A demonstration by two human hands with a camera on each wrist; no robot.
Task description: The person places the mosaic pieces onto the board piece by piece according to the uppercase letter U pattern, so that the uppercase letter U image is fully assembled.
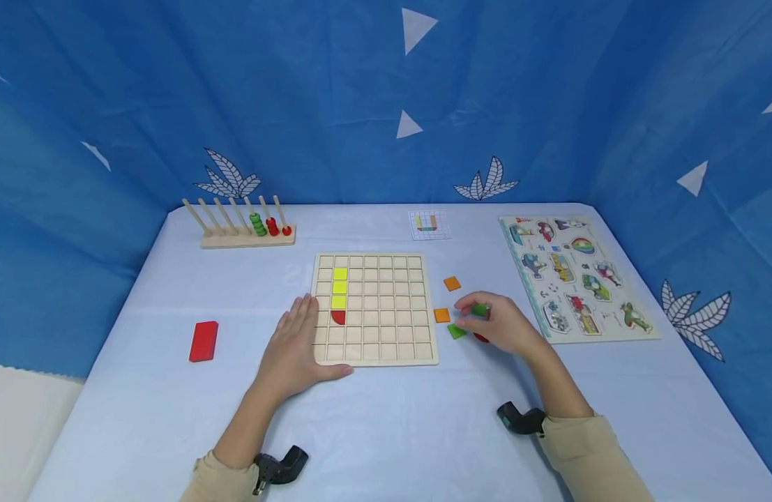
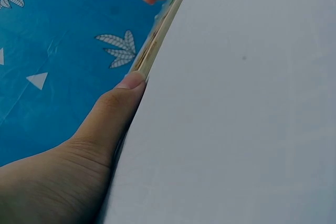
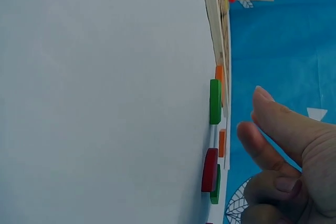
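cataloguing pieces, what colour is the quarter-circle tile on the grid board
The quarter-circle tile is red, clearest in the head view.

The grid board (image 1: 383, 318) looks like matt wood, the small card (image 1: 441, 233) paper, the backdrop (image 1: 298, 90) faintly glossy.

A white table (image 1: 373, 432) carries a red rectangular block (image 1: 203, 341), wooden bead rack (image 1: 248, 241), square wooden grid board (image 1: 386, 303), printed white card (image 1: 430, 225), pale picture-puzzle board (image 1: 579, 263), square orange tiles (image 1: 442, 316) and green tiles (image 1: 457, 331).
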